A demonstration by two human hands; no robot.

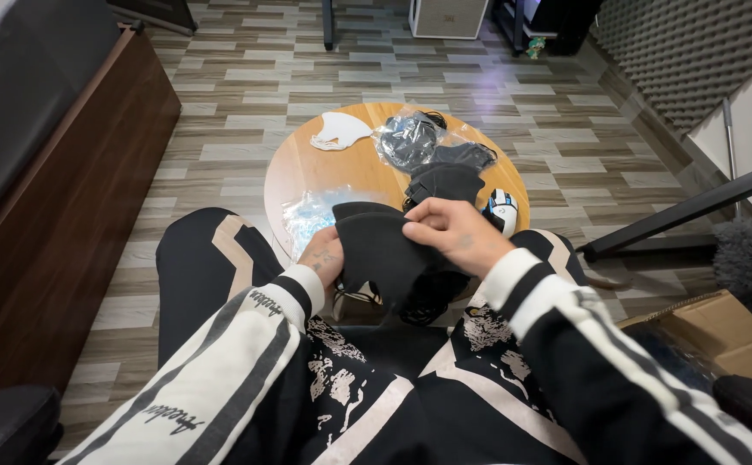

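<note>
Round wooden table (307, 176); both hands (453, 232) pinch soft black mask (380, 250).

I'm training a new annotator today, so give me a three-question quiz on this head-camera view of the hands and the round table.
1. True or false: both hands grip the black fabric mask.
2. Which lies farthest from the person on the round wooden table? A) white mask B) computer mouse C) empty clear wrapper
3. Fill in: the stack of dark masks lies just in front of a mask still sealed in a clear ____.

Key: 1 true: left hand, right hand. 2 A. 3 bag.
</note>
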